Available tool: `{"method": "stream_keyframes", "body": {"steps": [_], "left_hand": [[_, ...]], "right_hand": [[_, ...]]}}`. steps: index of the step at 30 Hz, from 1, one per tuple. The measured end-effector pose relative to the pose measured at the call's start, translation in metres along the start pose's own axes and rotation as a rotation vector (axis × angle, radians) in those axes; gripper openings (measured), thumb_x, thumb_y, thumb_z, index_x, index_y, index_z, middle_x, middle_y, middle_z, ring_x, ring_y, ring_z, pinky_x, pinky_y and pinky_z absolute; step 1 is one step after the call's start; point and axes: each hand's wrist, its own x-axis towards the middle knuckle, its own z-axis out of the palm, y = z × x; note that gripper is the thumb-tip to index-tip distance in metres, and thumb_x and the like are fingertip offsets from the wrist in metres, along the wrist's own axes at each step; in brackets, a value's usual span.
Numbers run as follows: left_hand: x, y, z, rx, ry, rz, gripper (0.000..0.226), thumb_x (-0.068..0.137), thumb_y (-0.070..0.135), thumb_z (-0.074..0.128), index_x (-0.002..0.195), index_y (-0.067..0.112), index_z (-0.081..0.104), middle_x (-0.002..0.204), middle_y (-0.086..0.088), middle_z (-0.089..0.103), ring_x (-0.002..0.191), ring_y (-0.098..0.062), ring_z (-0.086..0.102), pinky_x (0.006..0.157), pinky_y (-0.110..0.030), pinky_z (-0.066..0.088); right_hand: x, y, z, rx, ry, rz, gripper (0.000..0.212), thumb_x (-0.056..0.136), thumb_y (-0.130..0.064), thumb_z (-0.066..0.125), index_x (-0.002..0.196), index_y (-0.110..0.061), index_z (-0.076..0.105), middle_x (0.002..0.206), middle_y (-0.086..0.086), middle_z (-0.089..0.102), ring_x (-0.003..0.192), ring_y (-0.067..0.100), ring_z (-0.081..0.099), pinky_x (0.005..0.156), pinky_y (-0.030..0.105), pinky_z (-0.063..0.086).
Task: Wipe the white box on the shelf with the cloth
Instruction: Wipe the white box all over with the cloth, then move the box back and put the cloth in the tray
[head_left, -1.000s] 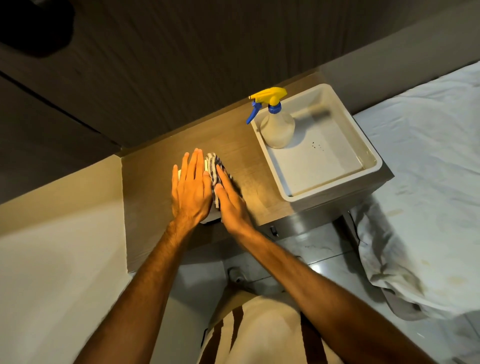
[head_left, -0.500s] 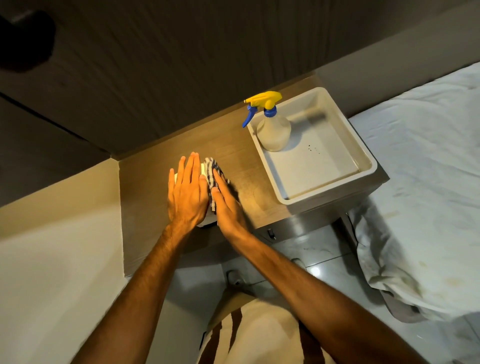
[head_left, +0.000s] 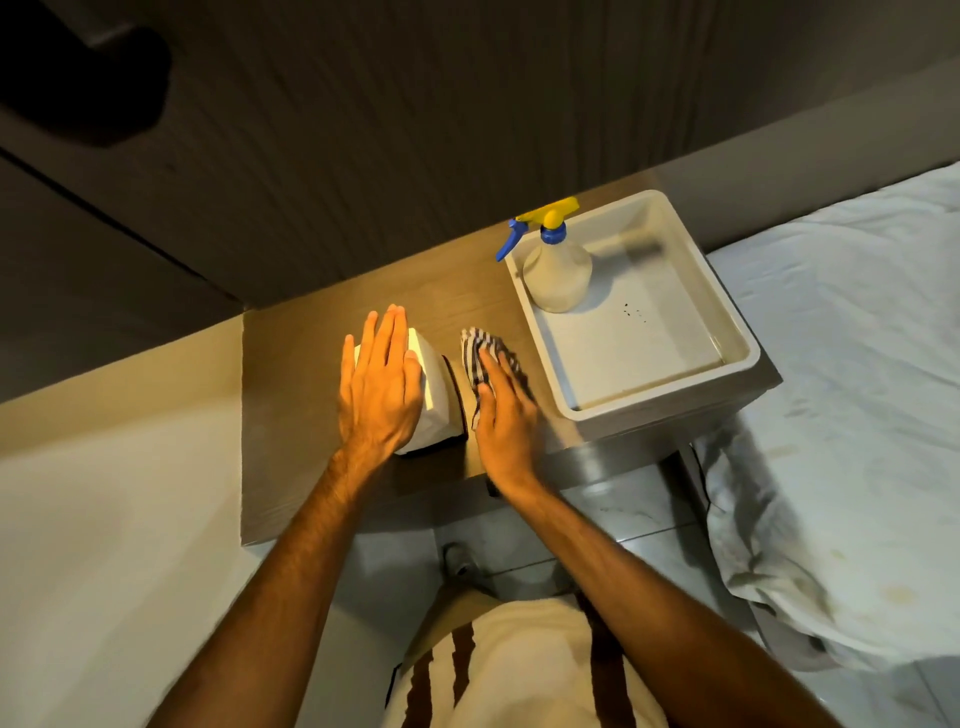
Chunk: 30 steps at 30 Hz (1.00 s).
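The small white rectangular box (head_left: 432, 391) stands on the brown wood-grain shelf (head_left: 291, 415), near the shelf's front edge and left of the large white plastic tray (head_left: 727, 332). The left hand (head_left: 379, 387) lies flat on top of the box, fingers straight and close together, pressing down rather than gripping. The right hand (head_left: 504, 421) is just right of the box, with a narrow gap between them; its fingers are laid over the checked blue-and-white cloth (head_left: 480, 353), pinning it against the shelf top, and whether they curl around the fabric cannot be told. The cloth sits between the box and the tray, not touching the box. Inside the tray's far left corner stands a translucent spray bottle with a yellow and blue trigger head (head_left: 557, 267).
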Motion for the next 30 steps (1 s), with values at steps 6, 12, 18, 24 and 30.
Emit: {"method": "stream_keyframes", "body": {"steps": [6, 12, 18, 24, 30], "left_hand": [[0.0, -0.002, 0.0, 0.019, -0.015, -0.009, 0.062, 0.104, 0.038, 0.019, 0.161, 0.014, 0.018, 0.169, -0.006, 0.021, 0.158, -0.024, 0.012, 0.128, -0.047, 0.004], [-0.001, 0.0, -0.002, 0.021, -0.024, -0.013, 0.064, 0.103, 0.04, 0.016, 0.161, 0.013, 0.018, 0.169, -0.007, 0.021, 0.158, -0.025, 0.013, 0.128, -0.049, 0.006], [-0.001, 0.0, -0.002, 0.021, -0.004, -0.003, 0.063, 0.103, 0.038, 0.017, 0.161, 0.014, 0.018, 0.169, -0.007, 0.021, 0.158, -0.023, 0.013, 0.129, -0.049, 0.007], [-0.003, 0.003, 0.001, -0.095, 0.082, -0.038, 0.064, 0.103, 0.041, 0.02, 0.159, 0.012, 0.024, 0.168, -0.008, 0.026, 0.157, -0.022, 0.016, 0.129, -0.05, 0.011], [-0.026, 0.05, -0.016, -0.205, 0.34, 0.194, 0.055, 0.102, 0.016, 0.043, 0.154, 0.003, 0.034, 0.164, -0.016, 0.033, 0.157, -0.029, 0.02, 0.128, -0.053, 0.017]], "right_hand": [[0.106, -0.002, 0.026, -0.557, -0.374, -0.267, 0.079, 0.092, 0.001, 0.062, 0.158, -0.027, 0.03, 0.169, 0.003, 0.022, 0.157, 0.031, 0.017, 0.121, 0.058, 0.032], [0.099, 0.038, 0.013, -0.715, -0.403, -0.523, 0.085, 0.092, 0.008, 0.058, 0.16, -0.03, 0.025, 0.17, 0.001, 0.017, 0.158, 0.029, 0.014, 0.125, 0.047, 0.019], [0.079, 0.021, 0.026, -0.75, -0.311, -0.37, 0.09, 0.094, -0.002, 0.056, 0.163, -0.025, 0.003, 0.172, 0.005, -0.005, 0.158, 0.031, -0.006, 0.128, 0.055, 0.013], [-0.004, 0.043, -0.01, -0.773, -0.201, -0.284, 0.101, 0.085, 0.007, 0.06, 0.163, -0.024, 0.005, 0.171, 0.008, -0.008, 0.158, 0.03, -0.006, 0.125, 0.045, -0.001], [-0.064, 0.013, -0.058, -0.607, -0.443, -0.168, 0.073, 0.087, -0.004, 0.065, 0.152, -0.027, 0.038, 0.154, 0.008, 0.048, 0.137, 0.033, 0.052, 0.106, 0.05, 0.051]]}}
